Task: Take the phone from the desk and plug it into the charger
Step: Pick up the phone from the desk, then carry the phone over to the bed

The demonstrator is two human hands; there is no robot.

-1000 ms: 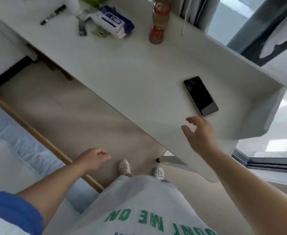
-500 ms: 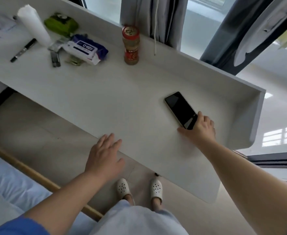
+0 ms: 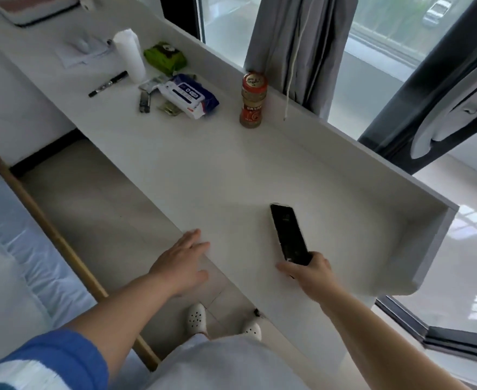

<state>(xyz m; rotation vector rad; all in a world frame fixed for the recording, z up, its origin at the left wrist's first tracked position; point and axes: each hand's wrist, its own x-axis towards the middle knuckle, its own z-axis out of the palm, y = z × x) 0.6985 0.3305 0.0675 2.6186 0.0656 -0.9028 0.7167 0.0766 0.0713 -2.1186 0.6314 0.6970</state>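
Far left on the white desk (image 3: 192,175) we've got clutter: a black marker (image 3: 107,83), white roll (image 3: 129,55), green packet (image 3: 165,57), blue/white wipes pack (image 3: 190,94) w/ small bits beside it, and an upright spice jar (image 3: 253,100) near the back rim. A thin white cord (image 3: 293,66) hangs by the grey curtain (image 3: 296,49) past the jar. All of that sits well apart from the phone (image 3: 289,234); desk around the phone is bare.

Our right hand (image 3: 312,273) is closed on the phone's near end, thumb on its left side, fingers wrapped under/right. Phone is near the desk's right end, close to the front edge; can't tell if its far end touches the desk. It's slim, black, screen dark.

Our left hand (image 3: 182,260) lies flat, fingers spread and holding nothing, on the desk's front edge, left of the phone.
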